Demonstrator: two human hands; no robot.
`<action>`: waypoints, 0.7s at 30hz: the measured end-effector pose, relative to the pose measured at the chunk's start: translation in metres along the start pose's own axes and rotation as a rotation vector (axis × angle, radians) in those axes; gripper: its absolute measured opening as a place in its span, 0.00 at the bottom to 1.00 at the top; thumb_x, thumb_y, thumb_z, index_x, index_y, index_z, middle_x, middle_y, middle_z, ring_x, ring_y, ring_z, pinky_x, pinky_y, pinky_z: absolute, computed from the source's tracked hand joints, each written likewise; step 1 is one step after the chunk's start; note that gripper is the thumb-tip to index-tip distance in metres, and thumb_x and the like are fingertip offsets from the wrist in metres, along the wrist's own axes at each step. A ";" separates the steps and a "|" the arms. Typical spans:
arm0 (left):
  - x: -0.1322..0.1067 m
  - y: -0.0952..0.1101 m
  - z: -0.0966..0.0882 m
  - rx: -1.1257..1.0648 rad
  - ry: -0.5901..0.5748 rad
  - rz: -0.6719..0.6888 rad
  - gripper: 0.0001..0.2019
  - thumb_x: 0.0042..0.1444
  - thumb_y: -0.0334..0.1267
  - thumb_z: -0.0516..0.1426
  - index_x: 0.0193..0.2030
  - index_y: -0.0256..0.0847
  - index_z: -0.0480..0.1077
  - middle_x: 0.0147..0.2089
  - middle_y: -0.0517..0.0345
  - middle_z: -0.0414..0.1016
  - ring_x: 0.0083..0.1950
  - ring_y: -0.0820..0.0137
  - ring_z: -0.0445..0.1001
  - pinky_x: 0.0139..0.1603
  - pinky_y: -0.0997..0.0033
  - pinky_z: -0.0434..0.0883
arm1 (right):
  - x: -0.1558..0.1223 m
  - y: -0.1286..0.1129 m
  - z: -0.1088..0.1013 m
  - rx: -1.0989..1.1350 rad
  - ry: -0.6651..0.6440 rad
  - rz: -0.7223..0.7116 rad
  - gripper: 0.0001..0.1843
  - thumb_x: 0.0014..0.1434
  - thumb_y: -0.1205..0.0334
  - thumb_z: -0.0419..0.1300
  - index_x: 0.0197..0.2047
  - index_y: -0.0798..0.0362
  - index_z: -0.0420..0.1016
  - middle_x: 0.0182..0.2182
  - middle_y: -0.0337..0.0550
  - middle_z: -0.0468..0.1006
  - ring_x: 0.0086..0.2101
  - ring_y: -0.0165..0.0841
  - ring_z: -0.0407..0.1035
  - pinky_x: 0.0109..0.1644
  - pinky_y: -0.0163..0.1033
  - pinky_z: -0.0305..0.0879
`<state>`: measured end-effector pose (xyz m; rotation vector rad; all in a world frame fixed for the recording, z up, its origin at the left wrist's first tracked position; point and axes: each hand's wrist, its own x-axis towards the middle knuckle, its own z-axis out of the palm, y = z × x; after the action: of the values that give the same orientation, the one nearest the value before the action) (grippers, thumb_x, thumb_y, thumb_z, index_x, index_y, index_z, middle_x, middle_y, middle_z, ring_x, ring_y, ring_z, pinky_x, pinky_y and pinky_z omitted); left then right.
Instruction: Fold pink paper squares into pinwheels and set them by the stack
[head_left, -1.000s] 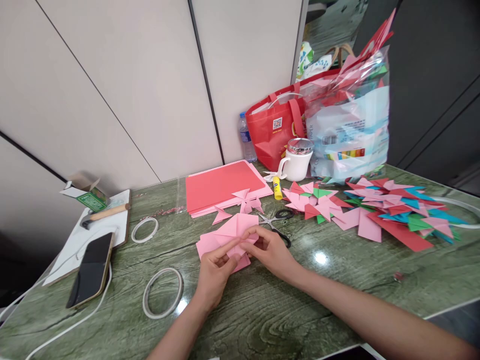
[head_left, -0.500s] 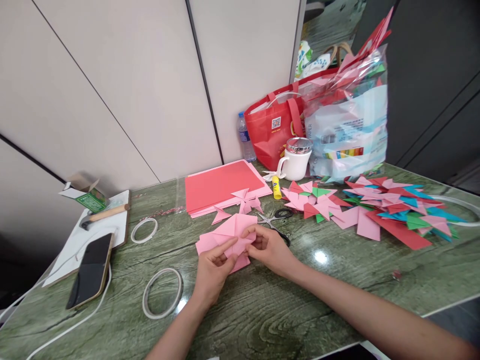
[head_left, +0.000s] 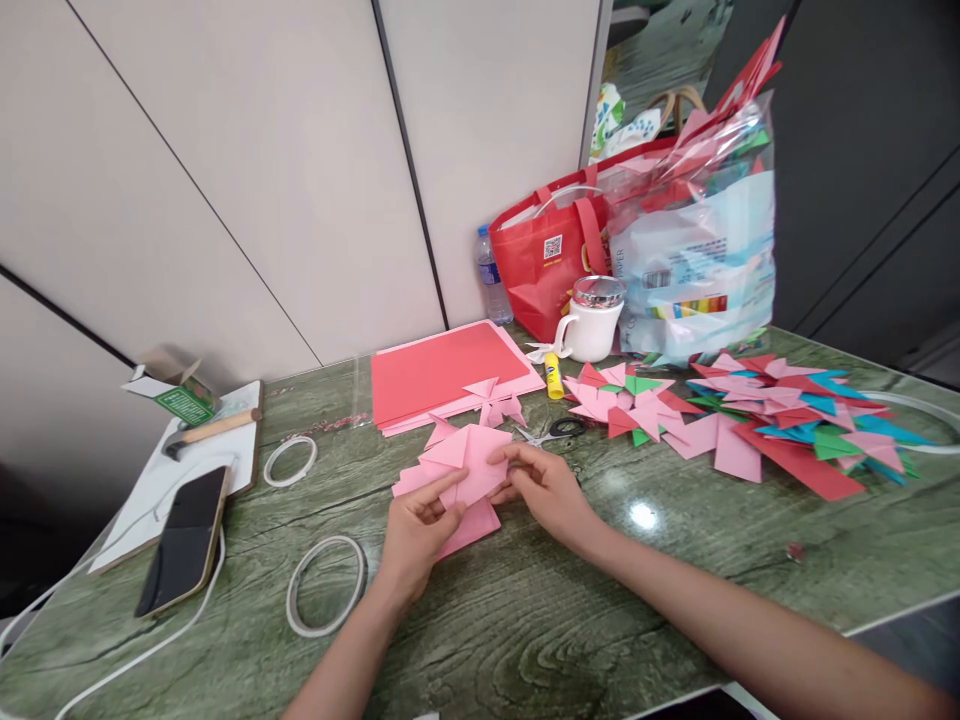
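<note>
A creased piece of pink paper (head_left: 474, 458) is held between my two hands, a folded flap at its upper left. My left hand (head_left: 420, 522) pinches its lower left edge between thumb and fingers. At the right edge, the fingers and thumb of my right hand (head_left: 541, 486) close on the same paper. Beneath it lie more pink sheets (head_left: 471, 532), partly covered. Just beyond are a folded pink paper shape (head_left: 495, 404) and a pair of scissors (head_left: 564, 430), partly hidden behind my right hand.
Red and pink sheets (head_left: 448, 370) lie at the back. A glue stick (head_left: 553, 376), white mug (head_left: 594, 322) and piles of folded coloured paper (head_left: 810, 410) sit to the right. Tape rolls (head_left: 325, 586), a phone (head_left: 184, 540) and a hammer (head_left: 214, 430) lie left.
My hands have shifted on the pink paper: the left a little left, the right slightly right and away from the middle. More of the paper's surface shows, with its flap lying flatter.
</note>
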<state>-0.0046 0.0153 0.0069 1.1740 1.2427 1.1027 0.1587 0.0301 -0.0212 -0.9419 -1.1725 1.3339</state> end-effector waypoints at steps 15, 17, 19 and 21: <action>0.006 0.000 -0.014 0.306 -0.122 0.153 0.10 0.37 0.23 0.55 0.22 0.37 0.77 0.23 0.58 0.75 0.23 0.75 0.66 0.24 0.79 0.60 | 0.002 -0.004 -0.003 -0.221 -0.024 -0.102 0.03 0.52 0.65 0.56 0.33 0.53 0.69 0.35 0.43 0.74 0.35 0.33 0.69 0.37 0.37 0.65; 0.007 0.001 -0.014 0.217 -0.063 0.179 0.06 0.39 0.26 0.58 0.23 0.37 0.76 0.34 0.53 0.78 0.32 0.70 0.72 0.29 0.77 0.65 | 0.002 -0.002 -0.003 -0.253 -0.054 -0.105 0.05 0.52 0.67 0.55 0.33 0.54 0.72 0.32 0.42 0.74 0.34 0.32 0.69 0.36 0.36 0.65; 0.007 0.002 -0.013 0.087 0.038 0.219 0.07 0.42 0.31 0.60 0.31 0.38 0.76 0.47 0.48 0.75 0.45 0.64 0.72 0.39 0.73 0.67 | 0.002 0.000 -0.003 -0.247 -0.031 -0.121 0.07 0.52 0.68 0.55 0.34 0.54 0.73 0.32 0.42 0.74 0.34 0.32 0.68 0.35 0.36 0.65; 0.006 0.002 -0.011 -0.007 0.082 0.230 0.15 0.46 0.36 0.60 0.43 0.40 0.74 0.55 0.48 0.70 0.53 0.61 0.69 0.45 0.70 0.67 | 0.003 0.001 -0.003 -0.227 0.012 -0.157 0.07 0.52 0.68 0.56 0.35 0.53 0.74 0.34 0.42 0.73 0.34 0.31 0.68 0.37 0.36 0.65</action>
<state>-0.0156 0.0215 0.0084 1.3011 1.1853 1.3349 0.1608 0.0334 -0.0219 -0.9949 -1.3804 1.0838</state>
